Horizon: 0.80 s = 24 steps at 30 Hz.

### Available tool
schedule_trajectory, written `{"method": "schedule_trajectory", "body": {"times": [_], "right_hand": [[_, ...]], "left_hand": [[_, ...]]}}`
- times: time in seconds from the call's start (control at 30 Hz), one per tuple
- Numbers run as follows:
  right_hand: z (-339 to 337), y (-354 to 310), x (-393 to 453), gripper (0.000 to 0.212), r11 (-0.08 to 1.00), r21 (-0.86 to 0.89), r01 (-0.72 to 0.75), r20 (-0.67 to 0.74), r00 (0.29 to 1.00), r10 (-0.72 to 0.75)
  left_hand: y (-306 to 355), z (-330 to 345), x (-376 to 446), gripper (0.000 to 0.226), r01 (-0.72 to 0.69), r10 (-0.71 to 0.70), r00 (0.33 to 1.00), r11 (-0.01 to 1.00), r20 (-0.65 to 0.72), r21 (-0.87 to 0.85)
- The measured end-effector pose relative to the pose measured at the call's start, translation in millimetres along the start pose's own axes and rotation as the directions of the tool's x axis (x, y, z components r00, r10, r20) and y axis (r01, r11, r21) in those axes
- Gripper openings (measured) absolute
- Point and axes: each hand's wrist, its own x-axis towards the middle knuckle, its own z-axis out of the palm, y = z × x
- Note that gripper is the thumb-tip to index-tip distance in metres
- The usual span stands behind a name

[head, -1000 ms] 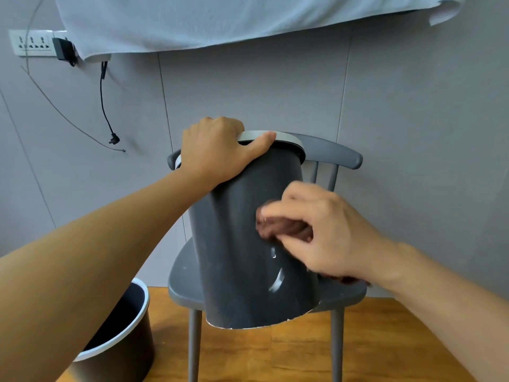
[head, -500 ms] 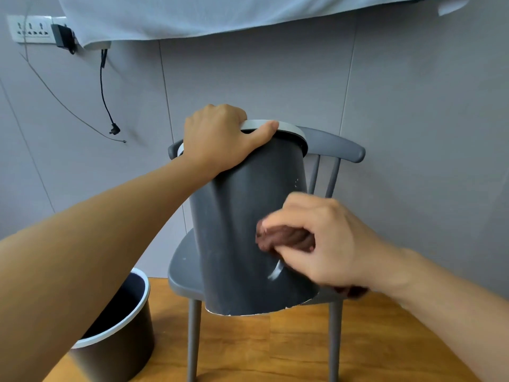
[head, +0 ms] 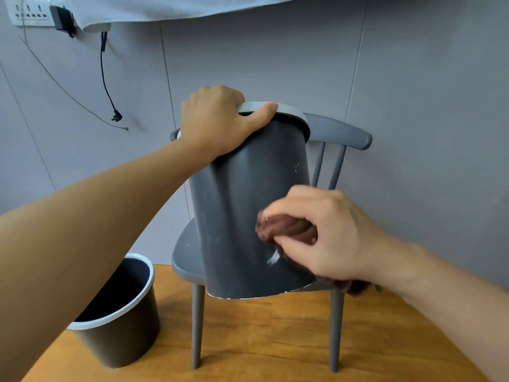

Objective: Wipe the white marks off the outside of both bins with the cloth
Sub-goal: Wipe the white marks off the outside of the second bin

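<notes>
A dark grey bin point(head: 237, 216) with a pale rim is held tilted above a grey chair. My left hand point(head: 217, 119) grips its rim, thumb over the top edge. My right hand point(head: 325, 232) holds a bunched brown cloth point(head: 281, 228) against the bin's lower right side. A white streak point(head: 272, 259) shows just below the cloth, and small white specks point(head: 296, 168) sit higher near the right edge. A second dark bin point(head: 124, 312) with a white rim stands upright on the floor at lower left.
The grey chair point(head: 341, 133) stands against a grey panelled wall, its seat behind the bin. The floor point(head: 261, 340) is wooden. A power strip point(head: 30, 12) and a dangling black cable point(head: 106, 78) hang at upper left, below a white sheet.
My right hand and the cloth have slid down the bin's side toward the white streak. The view has shifted slightly; the left hand keeps its grip on the rim.
</notes>
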Motion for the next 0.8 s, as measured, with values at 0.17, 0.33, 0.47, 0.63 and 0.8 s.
{"method": "schedule_trajectory", "body": {"times": [0.17,0.33,0.47,0.63,0.8], "right_hand": [[18.1,-12.8,-32.9,0.023,0.997,-0.042,0.071,0.123,0.990,-0.065],[-2.9,1.4,0.0,0.028,0.999,0.014,-0.032,-0.189,0.981,0.034],[1.0,4.7,0.2,0.026,0.997,0.036,-0.061,-0.094,0.994,0.064],[8.9,-5.7,-32.5,0.022,0.997,0.052,-0.051,0.153,0.987,0.043],[-6.4,-0.9,-12.0,0.024,0.996,0.067,-0.062,-0.154,0.986,0.072]], "left_hand": [[2.0,-2.2,-1.0,0.073,0.003,-0.003,1.000,1.000,0.002,0.001],[7.0,-1.1,-0.7,0.073,-0.011,0.011,1.000,1.000,0.007,0.014],[0.7,-1.1,1.3,0.072,-0.005,0.005,1.000,1.000,0.014,0.006],[-1.5,-2.5,0.5,0.071,-0.010,0.010,1.000,1.000,0.012,-0.009],[3.6,-0.8,-1.0,0.073,-0.018,0.018,1.000,1.000,0.006,-0.002]]}}
